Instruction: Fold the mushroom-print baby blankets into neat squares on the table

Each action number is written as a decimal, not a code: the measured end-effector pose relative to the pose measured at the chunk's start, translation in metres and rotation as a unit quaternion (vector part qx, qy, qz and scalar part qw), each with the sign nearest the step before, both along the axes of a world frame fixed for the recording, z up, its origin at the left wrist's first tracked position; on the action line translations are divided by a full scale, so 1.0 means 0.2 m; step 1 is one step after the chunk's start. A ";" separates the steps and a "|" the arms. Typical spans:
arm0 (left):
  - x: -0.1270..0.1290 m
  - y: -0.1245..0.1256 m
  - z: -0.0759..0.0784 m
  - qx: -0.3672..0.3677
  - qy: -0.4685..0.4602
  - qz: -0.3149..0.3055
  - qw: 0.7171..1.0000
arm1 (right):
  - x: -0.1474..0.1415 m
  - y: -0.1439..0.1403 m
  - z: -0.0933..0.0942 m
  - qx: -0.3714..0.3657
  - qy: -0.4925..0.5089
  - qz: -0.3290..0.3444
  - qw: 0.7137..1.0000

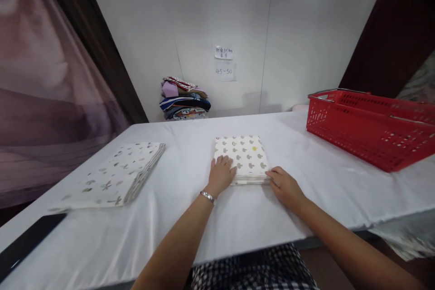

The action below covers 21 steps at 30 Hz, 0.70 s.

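Observation:
A white folded cloth (242, 154) with rows of grey apple-like shapes and a few coloured ones lies in the middle of the table. Its layered front edge faces me. My left hand (221, 173) rests flat on its near left part, fingers stretched out and a silver bracelet at the wrist. At the near right corner, my right hand (285, 188) has the cloth's edge between thumb and fingers. Farther left lies a larger folded white cloth (118, 172) with a scattered grey-green print, apart from both hands.
A red plastic basket (367, 131) with metal handles stands at the right. Several folded fabrics form a pile (185, 99) against the back wall, near paper notes (224, 63). A dark flat object (30, 242) lies at the front left of the white-covered table (183, 231).

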<state>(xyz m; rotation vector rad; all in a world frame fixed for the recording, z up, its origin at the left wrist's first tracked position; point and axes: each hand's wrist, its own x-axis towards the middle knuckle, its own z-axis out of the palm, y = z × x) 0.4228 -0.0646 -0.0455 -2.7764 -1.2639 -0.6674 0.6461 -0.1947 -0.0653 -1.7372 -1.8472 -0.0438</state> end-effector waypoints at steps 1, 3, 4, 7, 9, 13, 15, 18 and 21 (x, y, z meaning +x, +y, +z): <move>0.00 0.01 -0.03 -0.007 0.014 0.013 1.000 | -0.01 0.00 0.03 -0.012 -0.003 0.000 1.000; 0.00 0.01 -0.06 -0.017 0.029 0.027 0.999 | -0.04 0.03 0.11 -0.011 -0.007 0.007 1.000; 0.00 0.01 -0.07 -0.020 0.034 0.030 0.999 | -0.07 0.06 0.16 -0.001 -0.008 0.015 1.000; 0.00 0.00 -0.07 -0.024 0.040 0.033 0.998 | -0.17 0.23 0.28 0.017 -0.014 0.059 0.998; 0.00 0.00 -0.06 -0.024 0.036 0.036 0.998 | -0.21 0.38 0.33 -0.003 -0.034 0.085 0.996; -0.01 0.00 -0.06 -0.044 0.034 0.041 0.998 | -0.16 0.62 0.25 -0.129 -0.074 0.012 0.989; -0.02 0.00 -0.07 -0.058 0.036 0.040 0.997 | -0.10 0.68 0.15 -0.186 -0.080 -0.032 0.979; -0.02 -0.01 -0.08 -0.071 0.039 0.036 0.996 | -0.04 0.70 0.04 -0.194 -0.083 -0.044 0.977; -0.02 0.00 -0.06 -0.094 0.039 0.035 0.994 | -0.03 0.69 0.01 -0.187 -0.076 -0.042 0.978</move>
